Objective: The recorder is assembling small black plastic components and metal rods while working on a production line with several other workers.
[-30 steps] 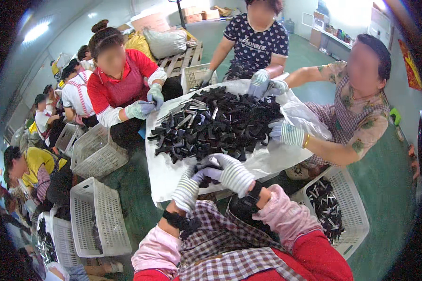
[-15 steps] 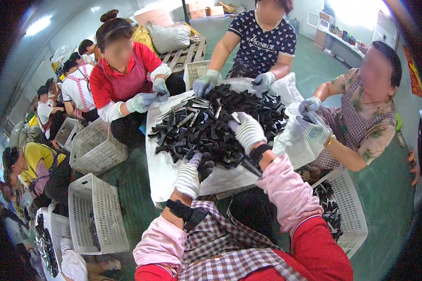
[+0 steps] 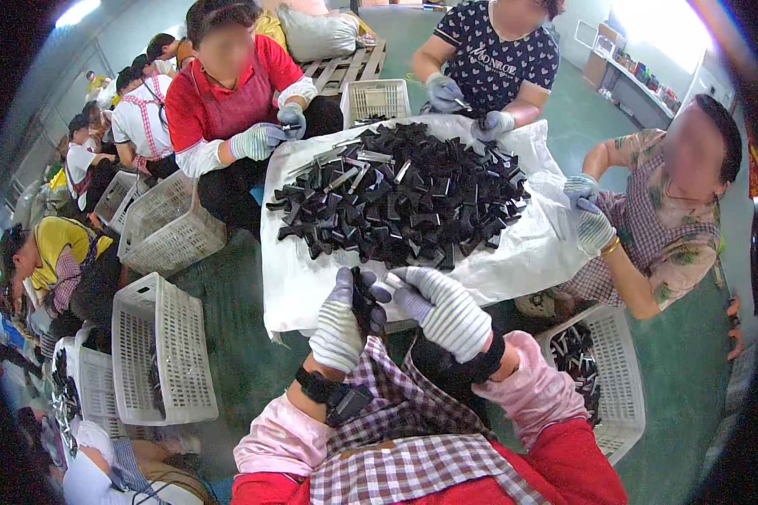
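Close to my body, at the near edge of the white cloth [image 3: 301, 293], my two gloved hands are side by side. My left hand [image 3: 339, 330] is closed round a dark black plastic piece [image 3: 363, 299]. Fingertips of my right hand [image 3: 448, 316] pinch a small pale silvery strip [image 3: 391, 281] next to that black piece. Just beyond lies a wide heap of black angled plastic pieces [image 3: 429, 198], with several silvery strips [image 3: 370, 156] scattered on its left part. Gloves hide much of what I hold.
Three co-workers sit round the cloth, gloved hands [image 3: 594, 223] at its edges. White plastic crates [image 3: 198, 362] stand on the left, and another crate [image 3: 632, 391] with black and silvery parts is at my right. Behind is a wooden pallet [image 3: 345, 67] with sacks.
My right hand has drawn back from the heap toward my body and now meets my left hand, holding a silvery strip. My left hand has come slightly nearer. The view has shifted a little.
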